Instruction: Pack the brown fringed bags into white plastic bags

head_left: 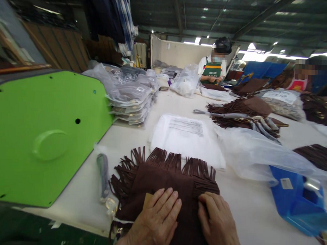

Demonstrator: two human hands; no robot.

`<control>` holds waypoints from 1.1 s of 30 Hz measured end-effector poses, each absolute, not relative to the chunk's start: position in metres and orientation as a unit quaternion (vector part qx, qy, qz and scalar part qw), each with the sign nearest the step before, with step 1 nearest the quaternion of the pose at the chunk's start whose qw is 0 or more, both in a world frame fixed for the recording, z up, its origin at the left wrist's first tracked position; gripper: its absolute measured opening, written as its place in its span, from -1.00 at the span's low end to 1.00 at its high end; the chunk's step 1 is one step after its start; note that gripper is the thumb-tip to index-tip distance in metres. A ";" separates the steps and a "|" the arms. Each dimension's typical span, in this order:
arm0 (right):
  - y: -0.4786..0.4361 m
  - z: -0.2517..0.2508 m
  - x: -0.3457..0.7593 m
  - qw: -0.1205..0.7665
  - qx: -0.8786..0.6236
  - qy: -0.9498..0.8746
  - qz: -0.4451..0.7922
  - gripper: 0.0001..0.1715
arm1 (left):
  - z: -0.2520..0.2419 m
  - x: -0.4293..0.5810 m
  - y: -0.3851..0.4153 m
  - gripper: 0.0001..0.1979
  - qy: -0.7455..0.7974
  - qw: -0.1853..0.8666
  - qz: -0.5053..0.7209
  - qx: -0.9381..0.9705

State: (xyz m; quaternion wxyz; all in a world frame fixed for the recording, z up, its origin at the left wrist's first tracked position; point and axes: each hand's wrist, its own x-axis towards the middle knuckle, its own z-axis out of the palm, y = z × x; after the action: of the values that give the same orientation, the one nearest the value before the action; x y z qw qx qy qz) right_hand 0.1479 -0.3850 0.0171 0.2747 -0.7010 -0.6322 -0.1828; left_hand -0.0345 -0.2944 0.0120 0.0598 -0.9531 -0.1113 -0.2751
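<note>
A dark brown fringed suede piece [161,176] lies on the white table [246,205] right in front of me, its fringe pointing away. My left hand [155,223] rests flat on it, fingers stretched out together, beside a small tan tag [147,199]. My right hand [218,226] lies on the piece's right part, fingers pressed down near the fringe edge. Neither hand is wrapped round anything.
A green machine cover [43,139] stands at the left. A stack of white plastic bags [188,138] lies beyond the piece, a blue tape dispenser [298,200] at the right, bagged goods [129,99] behind. More brown fringed pieces [240,111] lie further off. Two people work at the far end.
</note>
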 end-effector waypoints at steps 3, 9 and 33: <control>-0.376 0.019 0.143 0.303 -0.665 -0.649 -0.214 -0.78 | 0.013 -0.033 -0.294 -0.62 -0.107 0.069 -0.284 -0.950; -0.352 0.000 0.125 0.246 -0.621 -0.702 -0.247 -0.58 | 0.041 -0.054 -0.274 -0.67 -0.169 -0.018 -0.291 -0.942; -0.355 -0.015 0.128 0.253 -0.635 -0.700 -0.209 -0.50 | 0.012 -0.168 -0.280 -0.75 -0.446 -0.069 -0.216 -0.866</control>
State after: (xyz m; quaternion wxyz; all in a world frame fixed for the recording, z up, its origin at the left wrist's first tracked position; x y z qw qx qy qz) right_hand 0.1282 -0.3549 -0.0146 0.2530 -0.6346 -0.6997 -0.2093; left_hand -0.1681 -0.2803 0.0116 -0.0687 -0.8658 -0.4461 -0.2162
